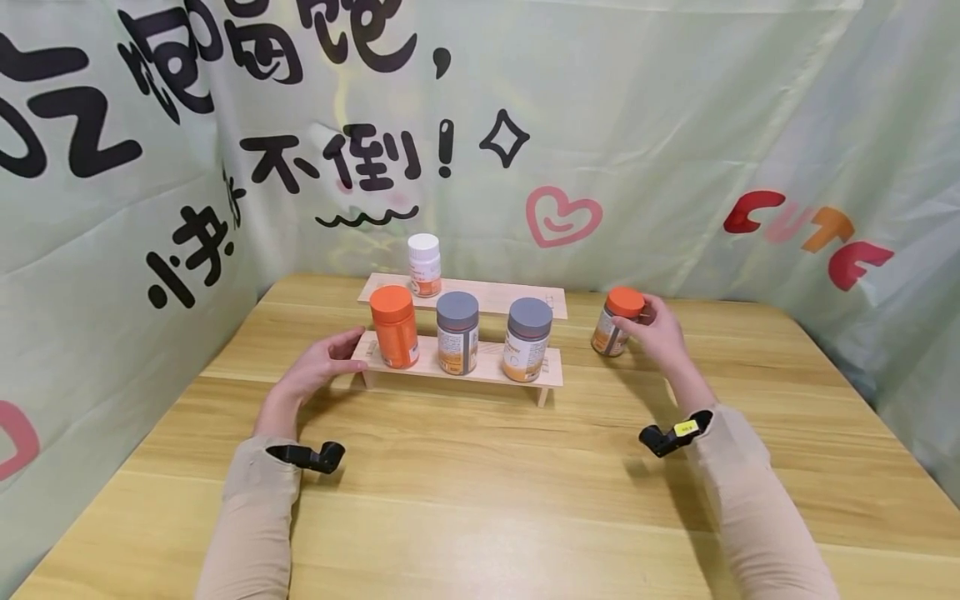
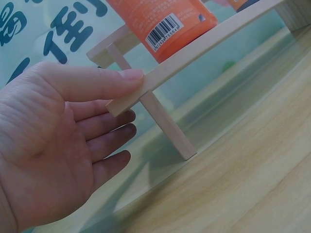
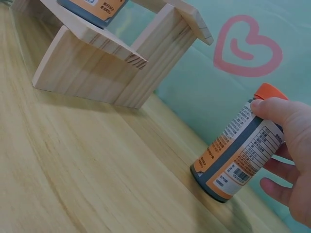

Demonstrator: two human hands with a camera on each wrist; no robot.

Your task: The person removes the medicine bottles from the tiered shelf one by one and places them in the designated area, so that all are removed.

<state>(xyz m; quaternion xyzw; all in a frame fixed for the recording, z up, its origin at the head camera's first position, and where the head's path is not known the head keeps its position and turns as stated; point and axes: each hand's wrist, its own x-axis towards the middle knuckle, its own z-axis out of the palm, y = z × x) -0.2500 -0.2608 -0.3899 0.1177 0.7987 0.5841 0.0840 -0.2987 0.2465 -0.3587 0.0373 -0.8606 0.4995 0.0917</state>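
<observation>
My left hand [image 1: 324, 364] is at the left end of the two-tier wooden rack [image 1: 555, 371]. Its thumb lies along the end of the lower board, with the other fingers around and below it in the left wrist view. My right hand [image 1: 660, 333] grips a dark pill bottle with an orange lid [image 1: 611, 333] to the right of the rack. In the right wrist view the thumb presses just under the lid of this bottle [image 3: 238, 150], whose base is close over the table. An all-orange bottle [image 1: 394, 327] stands on the lower board, nearest my left hand.
Two grey-lidded bottles, one in the middle [image 1: 457, 333] and one at the right [image 1: 527, 340], share the lower board. A small white bottle [image 1: 425, 265] stands on the upper board [image 1: 502, 298]. Behind the wooden table [image 1: 480, 500] hangs a printed cloth [image 1: 660, 125].
</observation>
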